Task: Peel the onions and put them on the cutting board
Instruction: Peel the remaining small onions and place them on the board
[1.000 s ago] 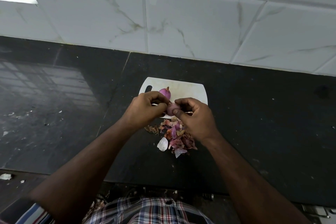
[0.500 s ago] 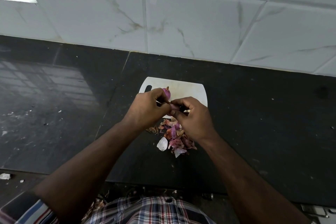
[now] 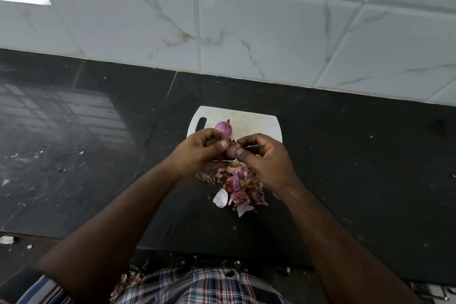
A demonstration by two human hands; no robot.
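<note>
Nearest, on the dark bench [image 3: 345, 155], lies a heap of peelings [image 3: 238, 186] just in front of the hands: dry brown scraps, purple flakes and one pale curved piece at its near-left edge. Above that heap the small onion [image 3: 232, 150] is held in the air between both hands. The left hand [image 3: 199, 153] is curled about the onion's left side, thumb and forefinger pinched at its top where a bit of dry skin or root shows. The right hand [image 3: 265, 158] is likewise half-closed, its thumb and forefinger tip pressed on the onion's right side; the other fingers are bent but hold nothing that I can see.

To do this step well, I judge the left hand should steady the bulb while the right catches a loose edge of skin and strips it downward, turning the onion between pulls so that scraps drop on the heap and not on the board.

Beyond the hands, a peeled onion [image 3: 224, 128] rests on the white cutting board [image 3: 256, 126], near its handle slot.
</note>
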